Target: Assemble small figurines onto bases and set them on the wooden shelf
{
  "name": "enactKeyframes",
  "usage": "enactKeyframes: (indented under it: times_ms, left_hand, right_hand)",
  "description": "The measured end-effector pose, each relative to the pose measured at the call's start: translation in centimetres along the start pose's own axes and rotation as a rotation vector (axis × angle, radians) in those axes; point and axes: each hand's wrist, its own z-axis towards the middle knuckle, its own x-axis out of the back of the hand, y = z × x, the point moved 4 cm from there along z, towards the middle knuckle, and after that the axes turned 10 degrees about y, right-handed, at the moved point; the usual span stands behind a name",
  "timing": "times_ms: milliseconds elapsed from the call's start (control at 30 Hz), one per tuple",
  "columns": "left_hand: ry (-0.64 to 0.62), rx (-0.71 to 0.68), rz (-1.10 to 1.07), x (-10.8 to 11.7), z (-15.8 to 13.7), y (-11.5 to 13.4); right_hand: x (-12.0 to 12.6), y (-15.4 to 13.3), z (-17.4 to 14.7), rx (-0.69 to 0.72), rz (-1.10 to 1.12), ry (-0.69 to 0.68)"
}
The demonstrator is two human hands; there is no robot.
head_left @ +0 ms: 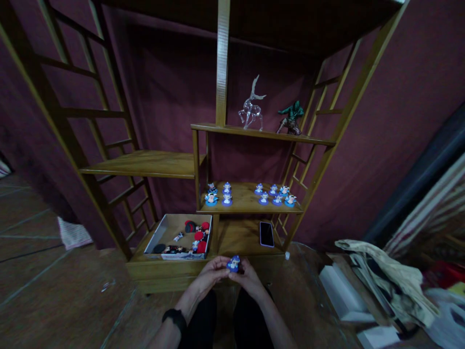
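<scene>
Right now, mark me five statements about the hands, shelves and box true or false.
1. The left hand and right hand both hold the small figurine. True.
2. The box is open. True.
3. The phone lies in the box. False: the phone lies on the bottom shelf.
4. The clear deer stands left of the green figure as seen here. True.
5. The black wristband is on the right wrist. False: it is on the left.

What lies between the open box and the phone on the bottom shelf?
In the head view, a wooden upright, then bare shelf, separate box and phone.
</scene>
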Motion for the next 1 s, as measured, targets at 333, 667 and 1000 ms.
enactKeyframes:
  times_ms: [333,667,1000]
  left_hand:
    - [0.079,0.051,-0.004,1.1,0.7,-0.3]
    - [0.118,0.096,0.004,1.2,1.1,-0.5]
    - [0.14,0.099,-0.003,1.9,1.4,-0.9]
  right_hand:
    - [2.8,-8.4,3.4,0.151,-0.048,0.046]
    - [1.6,-19.0,13.8,0.204,-0.047,0.007]
    - [-0.3,-17.5,22.1,0.204,-0.38,0.154]
